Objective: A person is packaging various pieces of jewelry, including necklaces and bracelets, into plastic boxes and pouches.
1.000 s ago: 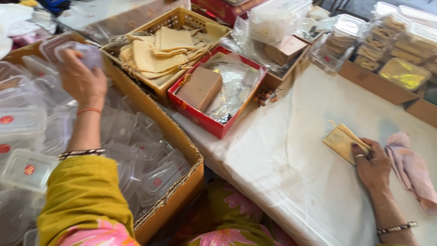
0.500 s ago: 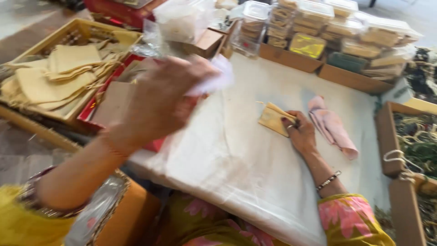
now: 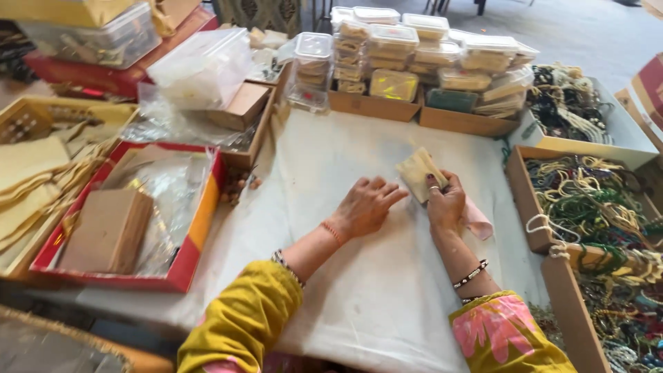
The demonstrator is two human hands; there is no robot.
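My right hand [image 3: 445, 204] grips a small beige cloth pouch [image 3: 418, 173] and lifts it off the white table cover [image 3: 324, 166]. A pink cloth [image 3: 476, 221] lies under that hand. My left hand [image 3: 366, 206] rests palm down on the cover just left of the pouch, fingers spread toward it. Whether a clear plastic lid sits beneath this hand I cannot tell. Both wrists wear bangles, and the sleeves are yellow and pink.
A red tray [image 3: 197, 228] with a brown box and plastic bags sits at left. A basket of beige pouches [image 3: 34, 173] lies further left. Stacked clear plastic boxes [image 3: 414, 62] stand at the back. Cardboard boxes of bead necklaces [image 3: 587, 200] line the right side.
My left hand has come from the bin of clear boxes on the left across to the table and set down beside the pouch. My right hand has raised the pouch.
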